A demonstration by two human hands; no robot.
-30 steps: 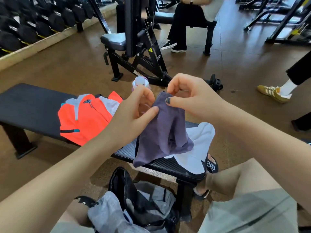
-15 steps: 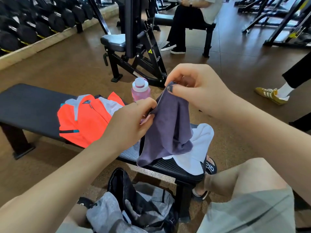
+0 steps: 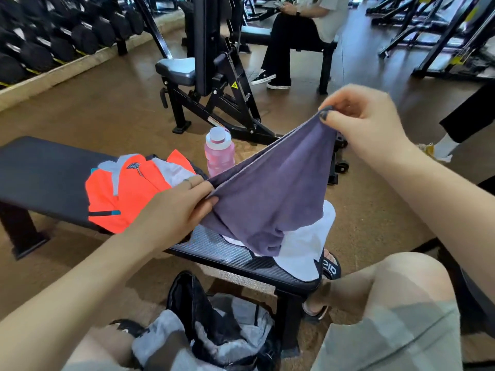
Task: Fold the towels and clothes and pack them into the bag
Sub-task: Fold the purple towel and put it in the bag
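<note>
A purple towel (image 3: 276,194) hangs stretched between my hands above the black bench (image 3: 40,178). My left hand (image 3: 176,207) pinches its lower left corner, and my right hand (image 3: 367,124) pinches the upper right corner, higher up. The towel's bottom sags onto a white cloth (image 3: 308,245) lying on the bench's right end. An orange and grey jacket (image 3: 128,191) lies flat on the bench to the left. The open black and grey bag (image 3: 214,325) sits on the floor between my knees, under the bench edge.
A pink water bottle (image 3: 218,153) stands behind the bench. A black gym machine (image 3: 214,84) stands beyond it. A seated person (image 3: 297,36) is at the back, another person's leg (image 3: 455,129) at the right. Dumbbell racks (image 3: 53,41) line the far left.
My hands have moved apart: the right rose and went right, the left dropped and went left. The towel went from bunched and hanging to pulled taut along its top edge.
</note>
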